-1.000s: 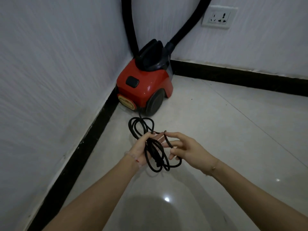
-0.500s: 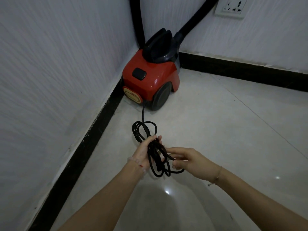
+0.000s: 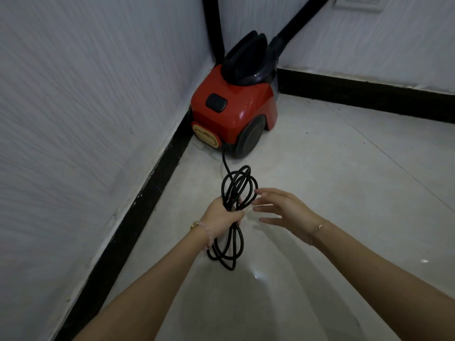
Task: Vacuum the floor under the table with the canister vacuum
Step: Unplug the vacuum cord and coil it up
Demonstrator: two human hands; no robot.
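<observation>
Tucked into the corner where two walls meet, the canister vacuum [image 3: 234, 112] sits on its wheels at about twelve o'clock from the hands, red body facing the viewer and black hose [image 3: 299, 23] climbing out of view. Its power cord [image 3: 237, 193] leaves the base and runs to a bundle of black loops held above the floor. The left hand [image 3: 221, 219] has its grip wrapped round the middle of that bundle, loops standing out above the fist and hanging below the wrist. The right hand [image 3: 283, 212] hovers just beside it at three o'clock, fingers spread and holding nothing, close to the loops but apart from them.

Judging by this, the step in hand is getting the cord ready, before any vacuuming starts. The next move probably calls for finding the plug end, which I cannot pick out among the loops, shaking the coils free without knots, and carrying it up to the wall socket [image 3: 358, 3] at one o'clock.

Underfoot, the floor [image 3: 344, 193] is pale glossy tile that throws back light. Both walls are white and textured, with a black skirting board [image 3: 147, 190] along the bottom. No table is in view.
</observation>
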